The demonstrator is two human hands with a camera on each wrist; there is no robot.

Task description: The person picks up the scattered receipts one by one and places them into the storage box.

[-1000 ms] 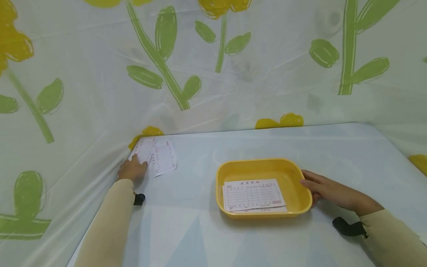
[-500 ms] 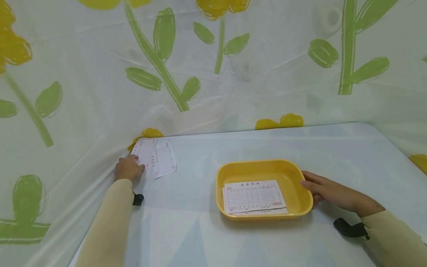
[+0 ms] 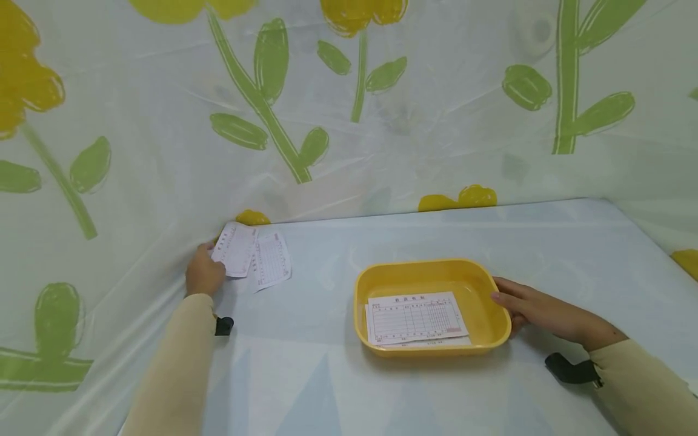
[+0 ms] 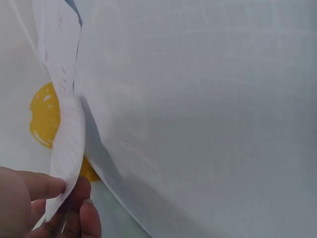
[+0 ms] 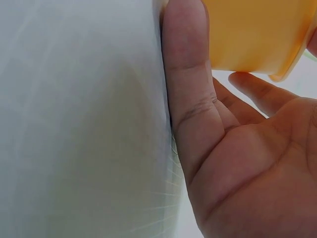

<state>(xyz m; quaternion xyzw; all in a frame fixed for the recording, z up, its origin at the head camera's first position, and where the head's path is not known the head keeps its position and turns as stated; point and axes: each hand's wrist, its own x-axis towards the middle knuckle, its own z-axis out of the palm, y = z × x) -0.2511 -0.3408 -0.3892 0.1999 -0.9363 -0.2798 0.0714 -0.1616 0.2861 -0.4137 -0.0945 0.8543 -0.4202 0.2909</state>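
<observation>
At the table's far left corner my left hand (image 3: 205, 272) pinches the edge of a printed paper form (image 3: 235, 249). In the left wrist view the form (image 4: 68, 136) bends upward between thumb and fingers. A second form (image 3: 271, 261) lies just right of it, partly overlapped. My right hand (image 3: 545, 312) holds the right end of a yellow plastic tray (image 3: 488, 315), thumb at the rim and fingers against the outside wall. Inside the tray, toward its left, lie stacked paper forms (image 3: 417, 318). In the right wrist view only part of the tray (image 5: 257, 34) shows.
A pale table surface (image 3: 294, 327) spreads between the left hand and the tray. Behind and to the left, a white cloth (image 3: 436, 139) with yellow flowers and green leaves hangs close to the table edge.
My left hand has taken hold of the upper form and raised its near edge, drawing back slightly to the left. The right hand and tray have stayed nearly still.
</observation>
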